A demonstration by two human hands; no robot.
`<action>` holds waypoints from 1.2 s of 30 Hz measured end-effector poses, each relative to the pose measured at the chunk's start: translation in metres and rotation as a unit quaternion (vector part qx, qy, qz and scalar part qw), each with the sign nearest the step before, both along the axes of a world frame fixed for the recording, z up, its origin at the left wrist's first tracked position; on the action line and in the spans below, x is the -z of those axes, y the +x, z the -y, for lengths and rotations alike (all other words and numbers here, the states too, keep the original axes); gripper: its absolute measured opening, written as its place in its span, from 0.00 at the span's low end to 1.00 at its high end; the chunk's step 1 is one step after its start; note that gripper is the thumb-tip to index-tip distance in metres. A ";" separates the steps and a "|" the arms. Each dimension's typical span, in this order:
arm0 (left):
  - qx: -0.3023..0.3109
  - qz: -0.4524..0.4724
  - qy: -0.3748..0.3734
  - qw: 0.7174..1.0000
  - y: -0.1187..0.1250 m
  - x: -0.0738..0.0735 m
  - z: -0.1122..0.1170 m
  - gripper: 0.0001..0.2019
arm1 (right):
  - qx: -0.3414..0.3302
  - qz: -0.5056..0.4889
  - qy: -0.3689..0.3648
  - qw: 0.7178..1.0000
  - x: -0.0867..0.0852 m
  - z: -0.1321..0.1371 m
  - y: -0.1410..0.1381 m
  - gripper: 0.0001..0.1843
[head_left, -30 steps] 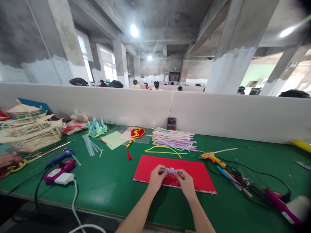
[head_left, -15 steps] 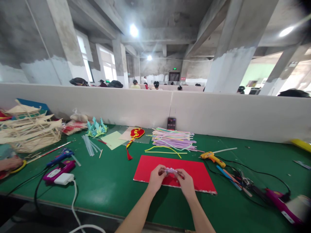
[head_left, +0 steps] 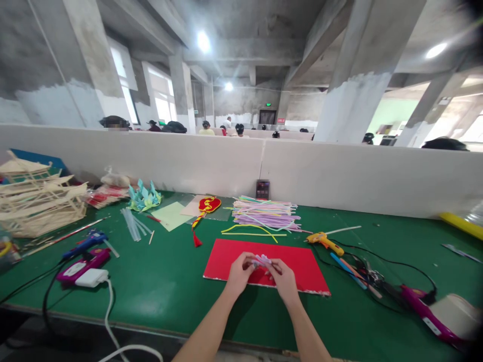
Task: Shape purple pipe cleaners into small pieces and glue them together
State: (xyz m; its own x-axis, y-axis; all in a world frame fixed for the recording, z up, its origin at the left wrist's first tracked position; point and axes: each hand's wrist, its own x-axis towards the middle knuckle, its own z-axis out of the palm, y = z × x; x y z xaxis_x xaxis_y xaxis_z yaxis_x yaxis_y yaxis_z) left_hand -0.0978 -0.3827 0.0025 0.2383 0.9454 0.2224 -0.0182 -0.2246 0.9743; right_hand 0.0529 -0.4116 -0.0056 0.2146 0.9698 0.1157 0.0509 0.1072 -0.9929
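Observation:
Over the front part of a red board [head_left: 222, 256], both my hands pinch a small bent piece of lilac pipe cleaner [head_left: 261, 260]. My left hand [head_left: 240, 274] grips its left end between thumb and fingers. On the right end, my right hand [head_left: 286, 280] is closed the same way. Fingertips hide part of the piece, so its exact shape is unclear. Behind the board lies a pile of pastel pipe cleaners [head_left: 266, 216], mostly lilac, with yellow pipe cleaners [head_left: 251, 234] loose in front of it.
A yellow glue gun [head_left: 325, 243] and its cord lie to the right, near a purple power strip [head_left: 428, 314]. At left are a blue glue gun [head_left: 85, 244], another purple strip [head_left: 81, 269] and a wooden stick model [head_left: 37, 211]. A red-and-yellow ornament [head_left: 209, 205] lies behind. A white partition [head_left: 188, 156] bounds the table.
The view has shifted slightly, so things appear a little further left. Another person's hand at the left edge is no longer seen. My hands still hold the lilac piece, its loops turned slightly.

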 end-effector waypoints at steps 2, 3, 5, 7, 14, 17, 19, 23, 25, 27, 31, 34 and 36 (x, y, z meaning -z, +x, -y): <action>-0.002 -0.004 0.000 1.000 0.000 0.000 0.000 0.10 | 0.002 -0.003 0.001 1.000 0.000 0.000 0.000 0.20; -0.002 -0.007 0.001 1.000 0.000 0.000 0.000 0.09 | 0.001 -0.004 0.003 1.000 -0.001 0.000 0.000 0.19; -0.005 -0.014 0.003 1.000 0.000 -0.001 0.000 0.09 | -0.005 -0.003 0.004 1.000 -0.001 0.001 0.000 0.19; -0.014 -0.020 0.007 1.000 -0.001 -0.002 0.001 0.09 | -0.018 -0.001 0.003 1.000 -0.003 0.001 0.000 0.19; -0.026 -0.037 0.027 0.999 0.000 -0.006 0.004 0.13 | -0.043 0.010 -0.004 0.999 -0.005 0.003 -0.002 0.19; -0.006 -0.041 0.011 0.999 0.000 -0.005 0.003 0.14 | -0.033 0.015 -0.006 0.999 -0.001 0.001 -0.001 0.19; 0.000 -0.050 0.000 0.999 0.000 -0.005 0.003 0.13 | -0.035 0.025 0.005 0.999 0.000 0.000 0.000 0.18; -0.012 -0.067 -0.003 0.998 0.000 -0.006 0.002 0.08 | -0.066 0.027 0.025 0.997 -0.001 0.000 0.000 0.16; -0.012 -0.069 -0.008 0.998 0.000 -0.007 0.002 0.09 | -0.067 0.009 0.016 0.998 -0.002 0.000 -0.001 0.17; -0.011 -0.072 -0.013 0.997 0.000 -0.008 0.003 0.08 | -0.052 -0.003 0.011 0.999 -0.003 0.000 -0.001 0.18; -0.011 -0.068 0.019 0.997 0.001 -0.011 0.008 0.16 | -0.042 0.038 0.039 0.998 -0.005 0.001 -0.001 0.17; -0.006 -0.093 0.072 0.993 0.001 -0.016 0.013 0.16 | -0.059 0.068 0.035 0.995 -0.006 0.002 -0.001 0.17; -0.018 -0.139 0.096 0.985 0.000 -0.019 0.014 0.12 | -0.064 0.075 0.031 0.995 -0.005 0.002 -0.001 0.17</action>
State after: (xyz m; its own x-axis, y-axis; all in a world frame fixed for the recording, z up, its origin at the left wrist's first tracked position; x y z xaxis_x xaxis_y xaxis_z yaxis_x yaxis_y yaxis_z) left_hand -0.0976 -0.3970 0.0218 0.2834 0.9008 0.3289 0.2554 -0.4015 0.8796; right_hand 0.0520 -0.4137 -0.0005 0.0655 0.9780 0.1983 0.1809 0.1838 -0.9662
